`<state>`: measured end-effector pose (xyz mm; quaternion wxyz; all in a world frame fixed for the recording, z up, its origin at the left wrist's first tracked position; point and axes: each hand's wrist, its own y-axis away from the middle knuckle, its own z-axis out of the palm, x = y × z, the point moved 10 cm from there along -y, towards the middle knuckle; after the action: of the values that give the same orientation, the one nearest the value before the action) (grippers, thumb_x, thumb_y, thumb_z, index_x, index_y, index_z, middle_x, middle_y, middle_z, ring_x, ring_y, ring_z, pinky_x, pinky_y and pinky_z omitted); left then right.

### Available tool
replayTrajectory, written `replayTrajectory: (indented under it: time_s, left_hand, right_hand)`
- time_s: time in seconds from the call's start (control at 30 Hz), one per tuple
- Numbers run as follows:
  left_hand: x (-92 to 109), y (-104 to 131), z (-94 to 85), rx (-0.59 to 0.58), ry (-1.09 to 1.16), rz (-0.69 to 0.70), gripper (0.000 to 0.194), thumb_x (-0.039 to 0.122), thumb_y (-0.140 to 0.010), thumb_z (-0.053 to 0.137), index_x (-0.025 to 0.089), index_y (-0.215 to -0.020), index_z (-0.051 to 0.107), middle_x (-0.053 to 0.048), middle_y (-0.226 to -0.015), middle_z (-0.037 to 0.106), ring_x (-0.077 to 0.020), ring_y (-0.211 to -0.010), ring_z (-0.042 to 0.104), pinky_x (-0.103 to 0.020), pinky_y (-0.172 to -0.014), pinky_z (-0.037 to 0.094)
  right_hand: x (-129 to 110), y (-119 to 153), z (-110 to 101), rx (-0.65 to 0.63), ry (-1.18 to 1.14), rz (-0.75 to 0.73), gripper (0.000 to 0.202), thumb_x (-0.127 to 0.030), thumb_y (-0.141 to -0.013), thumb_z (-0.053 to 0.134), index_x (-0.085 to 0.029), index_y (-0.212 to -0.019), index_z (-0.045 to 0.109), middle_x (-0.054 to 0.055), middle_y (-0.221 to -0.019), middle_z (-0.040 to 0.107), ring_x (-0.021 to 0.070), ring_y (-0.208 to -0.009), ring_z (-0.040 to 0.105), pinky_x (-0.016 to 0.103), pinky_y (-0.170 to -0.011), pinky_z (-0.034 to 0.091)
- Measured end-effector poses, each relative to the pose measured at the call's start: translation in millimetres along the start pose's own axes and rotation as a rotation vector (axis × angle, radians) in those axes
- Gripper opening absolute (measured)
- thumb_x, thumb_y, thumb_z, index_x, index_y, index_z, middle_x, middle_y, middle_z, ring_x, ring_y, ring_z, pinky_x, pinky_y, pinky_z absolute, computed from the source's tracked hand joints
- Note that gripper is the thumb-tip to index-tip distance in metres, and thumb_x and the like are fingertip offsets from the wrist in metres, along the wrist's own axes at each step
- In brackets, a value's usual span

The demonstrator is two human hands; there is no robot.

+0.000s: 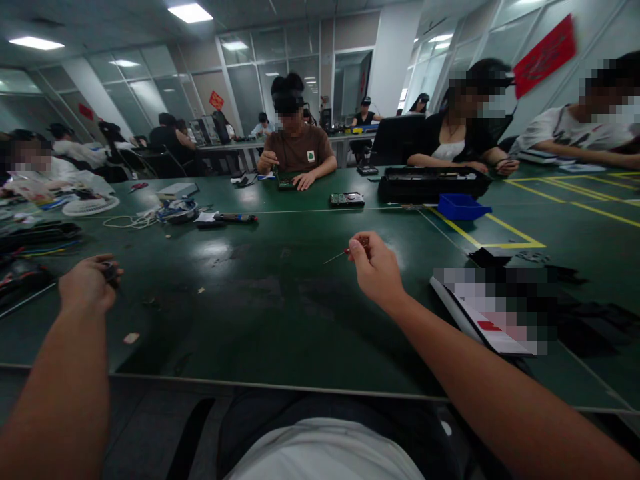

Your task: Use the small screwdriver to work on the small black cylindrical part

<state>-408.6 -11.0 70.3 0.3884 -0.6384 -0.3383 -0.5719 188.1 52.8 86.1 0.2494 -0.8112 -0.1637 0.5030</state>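
Observation:
Above the green table (260, 333), my right hand (377, 270) is closed around a thin screwdriver (346, 251) with a reddish handle. Its slim metal shaft points to the left and slightly down, apart from any other object. At the left, my left hand (87, 287) has its fingers curled around a small dark rounded object (109, 271); most of it is hidden and its kind does not show. Dark tools and cables lie on the table just beyond and left of that hand.
A hard drive (347, 199), a blue bin (463, 207) and a long black housing (433, 185) stand ahead. A white-edged item (465, 313) lies right of my forearm. An electric screwdriver (230, 218) and a coiled cable (177, 211) lie left. Several people sit around.

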Motion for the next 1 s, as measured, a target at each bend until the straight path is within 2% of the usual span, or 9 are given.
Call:
replayTrajectory:
  time_s: [0.1,0.23,0.33,0.47,0.57,0.67,0.77,0.87,1.0]
  left_hand:
    - [8,26,26.0,-0.054,0.036,-0.016,0.030,0.004,-0.047,0.045,0.014,-0.073,0.055,-0.002,-0.064,0.052,-0.0128,-0.051,0.045,-0.020,-0.044,0.032]
    - [13,69,89.4,-0.284,0.023,-0.016,0.030,0.004,-0.050,0.046,0.014,-0.076,0.057,-0.002,-0.064,0.051,-0.0129,-0.052,0.046,-0.020,-0.046,0.033]
    - [10,106,141.2,-0.452,0.023,-0.023,0.032,0.004,-0.054,0.049,0.013,-0.081,0.063,-0.005,-0.070,0.056,-0.0141,-0.059,0.052,-0.022,-0.053,0.039]
    - [10,187,220.9,-0.870,-0.060,0.018,0.032,0.011,-0.060,0.054,0.015,-0.089,0.067,-0.006,-0.073,0.059,-0.0178,-0.065,0.055,-0.028,-0.059,0.042]
    - [16,248,259.6,-1.044,-0.062,0.084,0.027,0.015,-0.065,0.050,0.016,-0.087,0.065,-0.005,-0.076,0.060,-0.0172,-0.069,0.054,-0.030,-0.068,0.044]
    - [16,301,284.2,-1.186,-0.129,0.186,0.031,0.016,-0.070,0.050,0.015,-0.096,0.067,-0.006,-0.089,0.064,-0.0190,-0.080,0.058,-0.032,-0.076,0.046]
    - [11,330,293.9,-1.230,-0.268,0.347,0.049,0.008,-0.067,0.058,0.016,-0.114,0.063,-0.007,-0.107,0.066,-0.0205,-0.094,0.060,-0.032,-0.084,0.047]
    - [3,335,294.4,-1.199,-0.317,0.443,0.044,0.005,-0.072,0.062,0.015,-0.115,0.061,-0.008,-0.110,0.066,-0.0209,-0.098,0.061,-0.033,-0.088,0.047]
    - [-6,330,293.0,-1.237,-0.220,0.437,0.033,0.011,-0.076,0.070,0.016,-0.109,0.064,-0.007,-0.107,0.069,-0.0206,-0.097,0.064,-0.036,-0.092,0.048]
  right_hand:
    - [1,1,1,-0.006,-0.001,0.013,0.020,-0.040,-0.098,0.047,-0.023,-0.095,0.057,0.002,-0.075,0.066,0.0187,-0.069,0.063,0.033,-0.066,0.044]
    - [2,1,4,-0.031,0.001,0.025,0.024,-0.044,-0.098,0.048,-0.023,-0.097,0.058,0.002,-0.076,0.066,0.0191,-0.070,0.063,0.033,-0.065,0.043]
    - [4,1,6,-0.048,-0.013,0.023,0.023,-0.042,-0.096,0.051,-0.022,-0.101,0.060,0.003,-0.081,0.068,0.0194,-0.074,0.064,0.033,-0.067,0.044]
    - [10,0,10,-0.080,-0.006,0.060,0.023,-0.043,-0.094,0.055,-0.022,-0.093,0.063,0.003,-0.079,0.069,0.0186,-0.071,0.064,0.033,-0.066,0.044]
    - [13,-1,10,-0.093,0.004,0.084,0.029,-0.049,-0.092,0.058,-0.022,-0.082,0.062,0.001,-0.069,0.066,0.0169,-0.063,0.060,0.031,-0.061,0.041]
    - [17,-2,6,-0.041,-0.133,0.128,0.027,-0.046,-0.091,0.057,-0.022,-0.078,0.059,-0.001,-0.064,0.062,0.0155,-0.059,0.057,0.030,-0.058,0.041]
    - [23,-2,-3,0.071,-0.321,0.175,0.021,-0.041,-0.090,0.057,-0.022,-0.082,0.059,-0.002,-0.064,0.062,0.0150,-0.058,0.058,0.030,-0.058,0.045]
    - [25,-2,-6,0.125,-0.387,0.177,0.019,-0.040,-0.089,0.059,-0.022,-0.088,0.062,0.001,-0.072,0.067,0.0160,-0.063,0.063,0.031,-0.061,0.050]
    - [21,-2,-3,0.107,-0.343,0.147,0.022,-0.044,-0.090,0.059,-0.022,-0.090,0.062,0.003,-0.078,0.070,0.0179,-0.070,0.067,0.034,-0.066,0.053]
